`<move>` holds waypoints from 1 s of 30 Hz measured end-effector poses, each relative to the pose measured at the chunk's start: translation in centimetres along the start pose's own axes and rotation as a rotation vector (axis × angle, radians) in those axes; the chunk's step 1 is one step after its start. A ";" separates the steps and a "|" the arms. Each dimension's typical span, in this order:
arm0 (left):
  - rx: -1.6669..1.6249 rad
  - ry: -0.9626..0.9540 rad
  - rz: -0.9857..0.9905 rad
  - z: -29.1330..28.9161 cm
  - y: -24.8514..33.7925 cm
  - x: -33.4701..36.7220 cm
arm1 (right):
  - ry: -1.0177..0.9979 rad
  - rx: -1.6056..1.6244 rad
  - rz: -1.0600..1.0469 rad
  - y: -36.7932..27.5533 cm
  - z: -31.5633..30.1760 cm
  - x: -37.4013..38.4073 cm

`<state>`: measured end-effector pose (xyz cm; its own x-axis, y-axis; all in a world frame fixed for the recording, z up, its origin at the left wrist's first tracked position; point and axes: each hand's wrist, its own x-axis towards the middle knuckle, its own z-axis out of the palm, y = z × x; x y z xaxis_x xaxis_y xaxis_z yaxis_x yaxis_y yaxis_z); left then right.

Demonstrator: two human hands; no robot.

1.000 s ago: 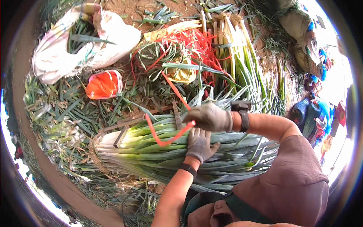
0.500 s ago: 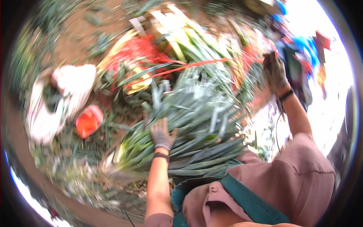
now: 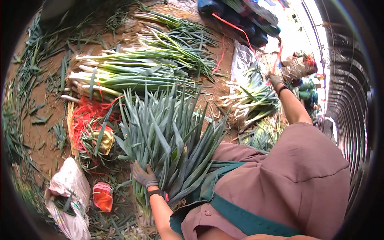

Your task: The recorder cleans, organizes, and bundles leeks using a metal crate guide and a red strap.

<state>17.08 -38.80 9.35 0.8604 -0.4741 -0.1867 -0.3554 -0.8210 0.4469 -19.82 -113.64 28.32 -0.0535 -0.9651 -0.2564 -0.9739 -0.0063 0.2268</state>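
A big bunch of green onions (image 3: 168,132) stands tilted against my lap and apron, its dark leaves fanning upward. My gloved left hand (image 3: 145,176) grips its lower left side, thumb apart, fingers laid along the leaves. Out to the right, my gloved right hand (image 3: 275,81) is closed at a red plastic string (image 3: 279,56) that runs up from it. Its fingers are small and partly hidden. Beneath that hand lies another pile of green onions (image 3: 256,98). Left of the big bunch is a tangle of red string (image 3: 90,116).
Laid-out green onions (image 3: 132,68) cover the ground ahead. A white woven sack (image 3: 72,184) and a red-orange container (image 3: 103,197) sit at the lower left. Dark, filled bags (image 3: 240,20) stand at the top. Loose leaves litter the soil, and an arched frame (image 3: 348,72) rises at right.
My view has swung to the right. The big bunch has gone from lying across to standing more upright, with my left hand on its side. My right arm remains stretched out right.
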 end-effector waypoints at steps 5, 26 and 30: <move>-0.001 -0.029 -0.012 -1.3 -0.6 0.1 | -0.296 0.880 0.217 -13.8 5.1 -4.9; -0.043 0.071 -0.041 -1.1 2.7 1.3 | -0.414 0.056 -2.477 -69.2 4.4 -74.2; 0.004 0.099 -0.107 -0.9 1.2 0.1 | -0.461 0.023 -2.544 -63.7 5.2 -75.1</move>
<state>17.06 -39.53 10.69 0.9253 -0.3501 -0.1458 -0.2608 -0.8665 0.4256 45.05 -39.35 28.22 0.5365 0.8435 0.0262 0.6699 -0.4068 -0.6211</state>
